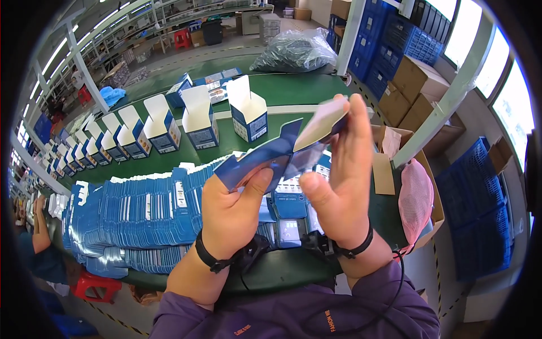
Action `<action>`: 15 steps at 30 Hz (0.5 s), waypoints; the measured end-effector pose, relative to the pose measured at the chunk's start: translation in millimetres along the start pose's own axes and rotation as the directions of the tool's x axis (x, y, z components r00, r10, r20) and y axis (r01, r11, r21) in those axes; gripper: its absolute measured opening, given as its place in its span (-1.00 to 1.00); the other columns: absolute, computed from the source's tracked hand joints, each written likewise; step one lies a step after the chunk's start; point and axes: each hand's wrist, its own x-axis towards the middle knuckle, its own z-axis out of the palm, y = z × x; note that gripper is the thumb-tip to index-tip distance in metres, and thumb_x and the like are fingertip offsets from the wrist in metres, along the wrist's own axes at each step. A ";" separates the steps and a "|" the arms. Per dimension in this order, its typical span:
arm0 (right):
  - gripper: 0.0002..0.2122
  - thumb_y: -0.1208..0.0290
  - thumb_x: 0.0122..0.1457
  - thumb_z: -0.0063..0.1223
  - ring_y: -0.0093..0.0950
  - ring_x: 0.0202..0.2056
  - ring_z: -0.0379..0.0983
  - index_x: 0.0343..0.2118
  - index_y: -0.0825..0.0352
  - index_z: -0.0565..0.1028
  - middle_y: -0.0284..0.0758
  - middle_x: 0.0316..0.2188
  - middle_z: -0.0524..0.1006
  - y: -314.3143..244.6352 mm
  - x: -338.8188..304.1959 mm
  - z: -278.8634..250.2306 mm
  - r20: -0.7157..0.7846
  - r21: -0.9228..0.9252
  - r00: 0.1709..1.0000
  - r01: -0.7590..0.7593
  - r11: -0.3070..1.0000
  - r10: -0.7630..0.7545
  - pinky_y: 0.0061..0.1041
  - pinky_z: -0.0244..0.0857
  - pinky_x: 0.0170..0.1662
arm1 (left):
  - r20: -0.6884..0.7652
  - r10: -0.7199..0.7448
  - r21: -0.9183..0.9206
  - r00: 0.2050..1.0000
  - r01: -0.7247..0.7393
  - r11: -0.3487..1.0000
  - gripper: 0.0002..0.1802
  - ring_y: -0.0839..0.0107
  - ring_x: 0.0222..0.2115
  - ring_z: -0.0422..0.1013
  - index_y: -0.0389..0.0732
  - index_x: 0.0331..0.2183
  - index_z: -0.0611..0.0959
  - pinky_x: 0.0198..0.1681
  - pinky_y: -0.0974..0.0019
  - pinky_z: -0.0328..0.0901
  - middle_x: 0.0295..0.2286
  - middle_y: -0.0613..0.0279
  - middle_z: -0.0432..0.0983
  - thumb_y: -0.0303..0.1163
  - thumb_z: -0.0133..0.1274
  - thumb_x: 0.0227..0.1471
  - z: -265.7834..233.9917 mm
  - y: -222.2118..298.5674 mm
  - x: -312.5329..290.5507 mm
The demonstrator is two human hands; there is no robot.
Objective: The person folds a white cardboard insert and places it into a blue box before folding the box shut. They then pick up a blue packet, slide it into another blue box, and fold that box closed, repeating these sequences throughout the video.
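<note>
In front of me a blue folding carton (261, 157) is held up over the table, partly unfolded with its flaps sticking out. My left hand (232, 209) pinches its near side between thumb and fingers. Flat and upright, my right hand (349, 178) has its fingers stretched out and the thumb apart. Its fingertips lie against or just beside the carton's pale raised flap; the exact contact is hard to see. Below both hands, many flat blue cartons (144, 206) lie packed in long rows. Beyond them stands a formed carton (250, 120) with its lid up.
More open-lidded cartons (162, 131) line the green table (288, 97) toward the left. A clear plastic bag (296, 50) lies at the back. At right are a brown cardboard box (427, 226), a pink mesh bag (416, 192) and blue crates (471, 206). Another person's arm (40, 229) shows far left.
</note>
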 end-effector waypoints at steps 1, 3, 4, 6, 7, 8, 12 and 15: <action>-0.06 0.15 0.11 0.34 -0.17 0.34 0.05 0.35 0.51 -0.05 0.00 0.37 -0.03 1.1 -1.2 2.6 -0.009 -0.016 1.000 0.003 1.000 -0.003 -0.23 -0.02 0.34 | 0.058 0.089 0.106 0.994 -0.095 0.990 -0.22 0.07 0.20 0.25 -0.41 0.18 0.33 0.25 0.09 0.15 0.15 -0.19 0.28 -0.39 0.31 0.00 -0.9 -2.3 2.6; -0.05 0.14 0.13 0.31 -0.20 0.33 0.07 0.37 0.49 -0.08 -0.01 0.36 -0.01 6.4 -7.3 16.4 0.020 0.295 0.999 0.024 0.955 -0.032 -0.26 -0.06 0.35 | 0.131 0.171 0.201 0.976 -0.195 0.960 -0.25 0.09 0.19 0.25 -0.40 0.16 0.37 0.25 0.12 0.13 0.14 -0.17 0.29 -0.36 0.31 0.01 1.6 -7.6 6.1; -0.05 0.13 0.14 0.30 -0.21 0.33 0.08 0.38 0.47 -0.10 -0.02 0.36 -0.01 9.0 -10.5 19.9 0.032 0.443 0.998 0.030 0.896 -0.049 -0.27 -0.08 0.35 | 0.087 0.258 0.000 0.962 -0.259 0.966 -0.28 0.08 0.19 0.25 -0.40 0.15 0.38 0.25 0.12 0.13 0.12 -0.15 0.30 -0.33 0.28 0.03 9.9 -11.4 6.5; -0.08 0.14 0.15 0.28 -0.23 0.31 0.10 0.38 0.46 -0.09 -0.02 0.36 0.02 16.9 -17.0 34.0 0.011 0.481 0.999 0.039 0.876 -0.050 -0.28 -0.07 0.35 | -0.096 0.389 -0.337 0.916 -0.397 0.854 -0.34 0.07 0.17 0.24 -0.40 0.12 0.42 0.25 0.14 0.13 0.10 -0.12 0.32 -0.28 0.23 0.06 16.1 -16.0 1.1; -0.10 0.15 0.16 0.26 -0.24 0.30 0.12 0.38 0.45 -0.08 -0.03 0.35 0.04 18.0 -20.1 39.6 -0.017 0.497 0.998 0.055 0.866 -0.053 -0.29 -0.07 0.35 | -0.114 0.390 -0.323 0.914 -0.406 0.855 -0.34 0.07 0.17 0.24 -0.40 0.12 0.42 0.25 0.14 0.13 0.10 -0.12 0.32 -0.28 0.23 0.06 15.5 -19.3 -1.2; -0.12 0.16 0.18 0.24 -0.25 0.29 0.14 0.37 0.45 -0.07 -0.04 0.35 0.06 19.2 -23.0 45.4 -0.042 0.518 0.998 0.067 0.853 -0.053 -0.30 -0.06 0.35 | -0.110 0.432 -0.166 0.895 -0.445 0.880 -0.32 0.07 0.17 0.24 -0.39 0.14 0.40 0.27 0.11 0.09 0.10 -0.12 0.32 -0.27 0.20 0.07 12.5 -26.3 -2.9; -0.13 0.11 0.22 0.17 -0.27 0.28 0.17 0.40 0.39 -0.12 -0.03 0.34 0.13 18.0 -24.7 14.4 0.114 0.343 0.933 -0.358 0.868 0.340 -0.31 -0.02 0.34 | 0.071 0.719 0.383 0.691 -0.685 0.620 -0.33 0.10 0.14 0.25 -0.39 0.18 0.32 0.35 -0.05 -0.16 0.07 -0.08 0.33 -0.38 0.04 0.05 14.7 -32.0 4.4; -0.23 0.16 0.28 0.09 -0.24 0.27 0.21 0.40 0.35 -0.05 -0.02 0.29 0.23 27.0 -26.5 12.0 0.058 0.400 0.969 -0.241 0.884 0.238 -0.29 0.04 0.32 | -0.080 0.671 0.044 0.737 -0.670 0.741 -0.38 0.12 0.13 0.27 -0.39 0.16 0.36 0.37 -0.09 -0.31 0.05 -0.06 0.35 -0.50 0.01 0.03 34.0 -36.1 0.6</action>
